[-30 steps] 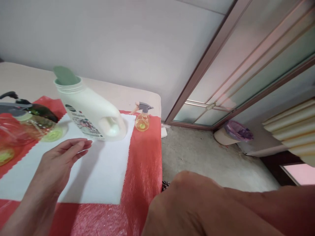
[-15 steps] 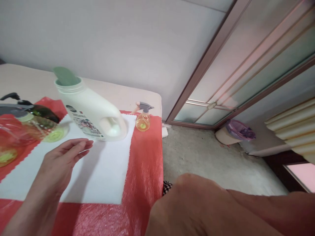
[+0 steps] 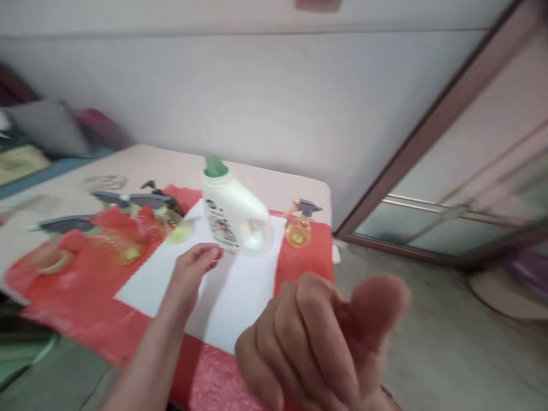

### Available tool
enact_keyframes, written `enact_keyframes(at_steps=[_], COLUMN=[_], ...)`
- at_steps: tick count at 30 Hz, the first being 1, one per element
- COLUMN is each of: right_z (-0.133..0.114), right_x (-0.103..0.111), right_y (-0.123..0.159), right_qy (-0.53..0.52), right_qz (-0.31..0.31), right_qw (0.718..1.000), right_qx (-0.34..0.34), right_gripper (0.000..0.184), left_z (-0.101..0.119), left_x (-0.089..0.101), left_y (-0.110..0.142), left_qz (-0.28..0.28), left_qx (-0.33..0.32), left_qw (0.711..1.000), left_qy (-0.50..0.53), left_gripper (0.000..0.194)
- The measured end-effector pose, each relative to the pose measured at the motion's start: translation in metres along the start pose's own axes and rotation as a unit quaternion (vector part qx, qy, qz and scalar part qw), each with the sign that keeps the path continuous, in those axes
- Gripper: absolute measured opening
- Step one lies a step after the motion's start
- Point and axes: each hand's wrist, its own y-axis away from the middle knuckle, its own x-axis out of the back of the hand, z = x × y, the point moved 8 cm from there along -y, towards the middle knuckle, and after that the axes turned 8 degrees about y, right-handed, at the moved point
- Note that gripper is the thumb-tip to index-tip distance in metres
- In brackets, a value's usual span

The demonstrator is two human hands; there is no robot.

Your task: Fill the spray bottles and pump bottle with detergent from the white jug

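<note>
My left hand (image 3: 193, 270) lies flat with fingers stretched out on a white cloth (image 3: 222, 288), its fingertips just short of a big white detergent jug (image 3: 233, 214) with a green spout. My right hand (image 3: 319, 342) is raised close to the camera, blurred, with fingers curled and thumb up; nothing shows in it. A small yellow spray bottle (image 3: 299, 225) with a grey trigger stands to the right of the jug on the red mat (image 3: 85, 274).
Several clear spray bottles with grey triggers (image 3: 111, 220) lie on the red mat at the left. The table edge (image 3: 329, 228) drops to a grey floor on the right. A sliding glass door (image 3: 462, 188) stands beyond. Pillows (image 3: 47, 128) lie far left.
The view has swung left and pulled back, with motion blur. My right hand has come up in front of the camera with fingers curled. My left hand stays on the white cloth.
</note>
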Motion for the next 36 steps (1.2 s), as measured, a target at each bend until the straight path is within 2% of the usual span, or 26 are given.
enact_keyframes(at_steps=[2, 7, 11, 16, 19, 22, 25, 28, 34, 36], right_z=[0.017, 0.079, 0.108, 0.117, 0.120, 0.124, 0.129, 0.134, 0.135, 0.131], right_x=[0.007, 0.062, 0.091, 0.092, 0.092, 0.092, 0.095, 0.100, 0.117, 0.118], right_y=[-0.016, -0.027, -0.022, -0.019, -0.018, -0.016, -0.012, -0.011, -0.014, -0.014], right_qy=[-0.055, -0.051, -0.018, -0.010, -0.018, -0.037, -0.061, -0.083, -0.129, -0.130], right_qz=[0.003, 0.102, 0.156, 0.156, 0.154, 0.151, 0.147, 0.138, 0.141, 0.150], right_qw=[0.998, 0.984, 0.972, 0.970, 0.970, 0.969, 0.967, 0.965, 0.956, 0.955], right_qx=[-0.027, -0.137, -0.174, -0.185, -0.188, -0.192, -0.199, -0.208, -0.221, -0.220], right_gripper=[0.069, 0.056, 0.052, 0.047, 0.045, 0.046, 0.044, 0.044, 0.043, 0.043], left_z=[0.004, 0.018, 0.031, 0.047, 0.051, 0.047, 0.036, 0.030, 0.044, 0.053], left_x=[0.001, 0.009, 0.033, 0.072, 0.082, 0.080, 0.075, 0.072, 0.067, 0.065], left_y=[-0.001, 0.001, -0.012, -0.034, -0.043, -0.052, -0.061, -0.065, -0.080, -0.089], left_qz=[-0.004, -0.003, 0.042, 0.158, 0.192, 0.187, 0.181, 0.189, 0.234, 0.243], left_qx=[-0.005, -0.023, -0.073, -0.163, -0.195, -0.205, -0.178, -0.183, -0.192, -0.190], left_qw=[1.000, 1.000, 0.994, 0.956, 0.936, 0.916, 0.891, 0.869, 0.831, 0.830], left_qy=[0.001, -0.009, -0.076, -0.186, -0.220, -0.289, -0.377, -0.419, -0.467, -0.465], left_gripper=[0.031, 0.023, 0.024, 0.017, 0.025, 0.034, 0.042, 0.049, 0.054, 0.053])
